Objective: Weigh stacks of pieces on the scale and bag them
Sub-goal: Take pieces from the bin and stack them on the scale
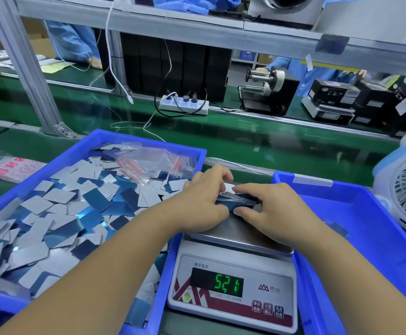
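While the stack of pieces (237, 201) is sitting on the scale (233, 274) pan, both hands are pinching it from either side, the left hand (203, 203) and right hand (268, 209) apparently squaring its edges so it is lying as one block. The display (217, 282) is glowing green. The blue tray (146, 141) of loose pieces and small bags (148, 163) is lying just beside, within reach.
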`<state>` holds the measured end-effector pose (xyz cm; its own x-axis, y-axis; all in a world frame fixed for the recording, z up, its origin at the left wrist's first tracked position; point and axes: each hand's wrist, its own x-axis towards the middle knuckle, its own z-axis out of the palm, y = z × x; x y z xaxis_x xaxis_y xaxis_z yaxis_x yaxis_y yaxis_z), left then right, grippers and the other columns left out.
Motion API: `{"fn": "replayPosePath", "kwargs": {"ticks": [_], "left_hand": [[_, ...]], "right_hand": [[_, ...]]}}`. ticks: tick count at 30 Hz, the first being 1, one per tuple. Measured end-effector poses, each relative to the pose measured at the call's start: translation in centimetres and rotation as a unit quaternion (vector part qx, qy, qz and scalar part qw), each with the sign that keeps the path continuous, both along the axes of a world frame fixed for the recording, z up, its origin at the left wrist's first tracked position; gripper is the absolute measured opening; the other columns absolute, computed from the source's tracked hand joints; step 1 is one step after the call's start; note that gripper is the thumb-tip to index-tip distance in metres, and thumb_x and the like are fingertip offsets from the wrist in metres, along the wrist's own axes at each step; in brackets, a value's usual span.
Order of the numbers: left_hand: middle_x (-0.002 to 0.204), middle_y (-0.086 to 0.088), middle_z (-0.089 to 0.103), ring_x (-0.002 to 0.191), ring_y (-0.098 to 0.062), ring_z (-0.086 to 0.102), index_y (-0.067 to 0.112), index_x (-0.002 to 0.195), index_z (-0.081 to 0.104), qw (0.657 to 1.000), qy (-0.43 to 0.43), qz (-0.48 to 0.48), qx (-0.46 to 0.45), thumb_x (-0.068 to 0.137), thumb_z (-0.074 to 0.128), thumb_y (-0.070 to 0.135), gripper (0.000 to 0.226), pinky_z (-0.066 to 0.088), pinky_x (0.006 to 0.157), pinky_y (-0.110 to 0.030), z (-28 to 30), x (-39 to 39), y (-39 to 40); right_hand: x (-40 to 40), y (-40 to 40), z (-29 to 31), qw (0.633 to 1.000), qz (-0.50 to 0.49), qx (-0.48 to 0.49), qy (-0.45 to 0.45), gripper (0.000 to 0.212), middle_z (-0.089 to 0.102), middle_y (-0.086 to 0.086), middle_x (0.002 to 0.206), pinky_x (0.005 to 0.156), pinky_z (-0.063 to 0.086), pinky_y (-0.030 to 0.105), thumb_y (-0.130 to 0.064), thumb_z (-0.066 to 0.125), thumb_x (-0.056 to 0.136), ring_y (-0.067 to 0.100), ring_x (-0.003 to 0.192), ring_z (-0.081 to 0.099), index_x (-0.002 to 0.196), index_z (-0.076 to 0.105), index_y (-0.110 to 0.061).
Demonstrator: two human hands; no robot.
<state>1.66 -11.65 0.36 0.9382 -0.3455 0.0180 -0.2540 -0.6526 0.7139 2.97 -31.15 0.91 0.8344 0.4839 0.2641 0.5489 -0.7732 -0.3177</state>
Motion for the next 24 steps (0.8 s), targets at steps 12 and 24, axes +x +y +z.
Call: {"fn": "replayPosePath", "kwargs": {"ticks": [12, 24], "left_hand": [[0.124, 0.005, 0.045, 0.131, -0.014, 0.043, 0.033, 0.106, 0.041, 0.939, 0.073, 0.002, -0.337, 0.054, 0.037, 0.011, 0.056, 0.042, 0.078, -0.016, 0.2, 0.0, -2.8], [0.116, -0.004, 0.054, 0.116, -0.017, 0.052, 0.028, 0.103, 0.046, 0.913, 0.088, 0.026, -0.397, 0.048, 0.034, 0.007, 0.060, 0.041, 0.094, -0.025, -0.3, 0.8, -2.9]], "right_hand": [[-0.5, 1.5, -0.1, 0.997, 0.049, 0.020, 0.052, 0.032, 0.050, -0.024, 0.087, 0.068, 0.036, 0.018, -0.022, 0.060, 0.086, -0.006, 0.084, 0.047, 0.105, 0.053, -0.046], [-1.3, 1.3, 0.0, 0.987, -0.013, -0.151, 0.053, 0.035, 0.038, -0.011, 0.100, 0.069, 0.041, 0.034, -0.057, 0.044, 0.092, 0.019, 0.092, 0.053, 0.118, 0.039, -0.034]]}}
